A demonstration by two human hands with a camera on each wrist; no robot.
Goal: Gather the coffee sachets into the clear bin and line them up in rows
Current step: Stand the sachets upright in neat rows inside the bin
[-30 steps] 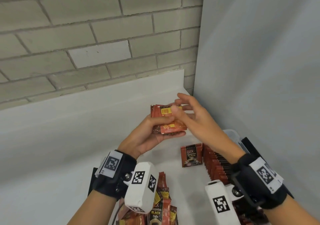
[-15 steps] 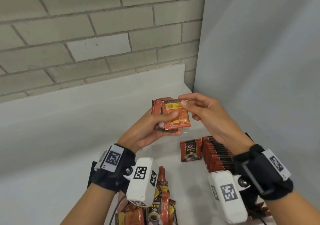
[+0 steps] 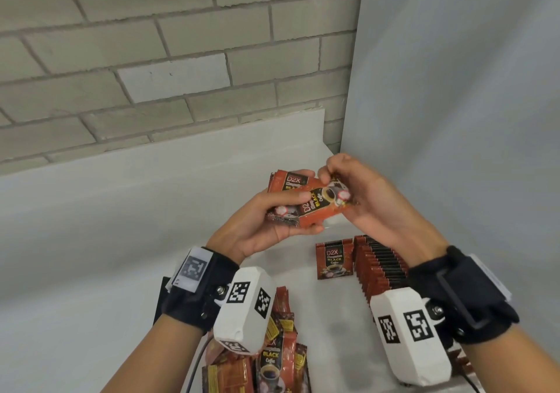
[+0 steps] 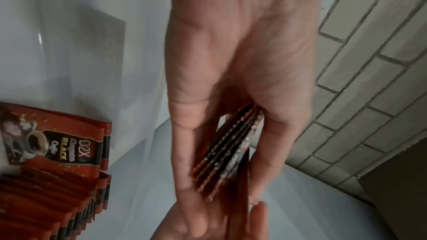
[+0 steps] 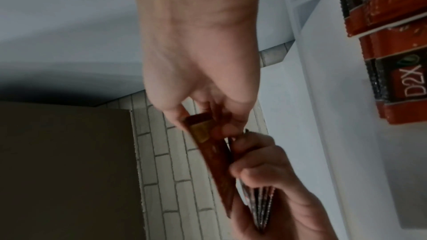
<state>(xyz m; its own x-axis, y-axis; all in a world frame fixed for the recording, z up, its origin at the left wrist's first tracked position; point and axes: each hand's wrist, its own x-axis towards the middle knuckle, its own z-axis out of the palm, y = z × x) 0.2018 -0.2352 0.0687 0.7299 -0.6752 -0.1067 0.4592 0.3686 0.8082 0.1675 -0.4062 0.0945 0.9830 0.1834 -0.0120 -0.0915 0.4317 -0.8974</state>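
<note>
Head view, nearest the camera, showed a loose pile of sachets point(image 3: 277, 359) on the white tabletop point(image 3: 91, 271). Just beyond stood a packed row of sachets point(image 3: 378, 268) on edge, one sachet point(image 3: 334, 260) facing front beside it. Higher, the left hand point(image 3: 257, 226) gripped a small stack point(image 3: 285, 186), fingers curled round it, while the right hand point(image 3: 372, 198) pinched the top sachet point(image 3: 321, 207) askew. Left wrist view alone showed the stack's edges point(image 4: 231, 151) fanned between thumb and fingers. Right wrist view alone revealed the clear bin's rim point(image 5: 298, 30) beside the row point(image 5: 388, 6).
</note>
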